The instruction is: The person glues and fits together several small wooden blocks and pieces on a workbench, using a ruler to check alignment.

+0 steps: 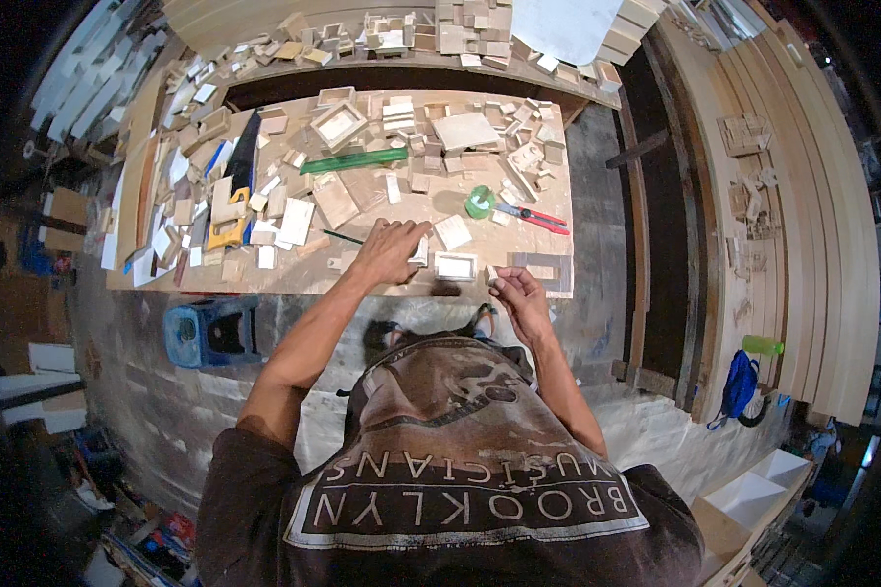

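My left hand (pixel 392 251) is bent over the front part of the worktable, its fingers curled round a small pale wooden piece (pixel 421 253) that they partly cover. Between my hands lies a small rectangular wooden frame (pixel 455 266) with a white inside, near the table's front edge. Just right of it, my right hand (pixel 522 295) pinches a small wooden block (pixel 492 276) between thumb and fingers. A flat square of wood (pixel 452 232) rests behind the frame. Beside my left hand is a thin dark pencil-like stick (pixel 343 237).
A green tape roll (pixel 480 202) and a red-handled cutting tool (pixel 533 215) lie behind my right hand. Farther back are a green strip (pixel 353 160) and several loose wooden blocks. At left sits a yellow-handled saw (pixel 229 220). A blue stool (pixel 210 333) stands left of me.
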Available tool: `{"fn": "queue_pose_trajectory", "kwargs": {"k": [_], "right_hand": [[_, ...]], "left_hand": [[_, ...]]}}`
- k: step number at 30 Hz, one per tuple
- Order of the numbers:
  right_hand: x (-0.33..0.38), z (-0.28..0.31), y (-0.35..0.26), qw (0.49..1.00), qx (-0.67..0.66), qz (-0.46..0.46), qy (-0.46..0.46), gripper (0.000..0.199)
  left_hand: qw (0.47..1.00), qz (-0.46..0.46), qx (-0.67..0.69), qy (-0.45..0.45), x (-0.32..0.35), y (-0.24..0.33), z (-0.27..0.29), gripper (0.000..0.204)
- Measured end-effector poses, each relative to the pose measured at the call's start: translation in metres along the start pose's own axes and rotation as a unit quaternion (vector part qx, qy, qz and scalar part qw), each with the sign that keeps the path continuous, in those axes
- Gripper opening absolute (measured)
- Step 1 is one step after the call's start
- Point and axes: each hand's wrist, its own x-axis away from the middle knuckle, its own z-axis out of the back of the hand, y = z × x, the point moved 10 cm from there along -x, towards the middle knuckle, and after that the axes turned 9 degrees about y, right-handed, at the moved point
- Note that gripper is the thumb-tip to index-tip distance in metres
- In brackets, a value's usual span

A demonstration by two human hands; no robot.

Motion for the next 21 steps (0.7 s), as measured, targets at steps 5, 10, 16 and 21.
{"fn": "queue_pose_trajectory", "kwargs": {"k": [5,10,16,21], "right_hand": [[0.005,0.009,-0.001,1.000,-0.015,0.003,0.018,0.024],[0.007,0.009,-0.005,1.000,-0.022,0.014,0.008,0.025],[0.009,0.008,-0.006,1.000,-0.009,0.013,0.009,0.027],[0.008,0.010,0.000,1.000,0.018,0.002,0.017,0.024]], "left_hand": [[0.997,-0.032,-0.064,-0.034,-0.004,0.008,-0.021,0.086],[0.995,-0.039,-0.082,-0.046,-0.007,0.009,-0.041,0.094],[0.994,-0.044,-0.099,-0.030,-0.002,0.011,-0.052,0.102],[0.994,-0.044,-0.094,-0.038,0.001,0.015,-0.052,0.106]]}}
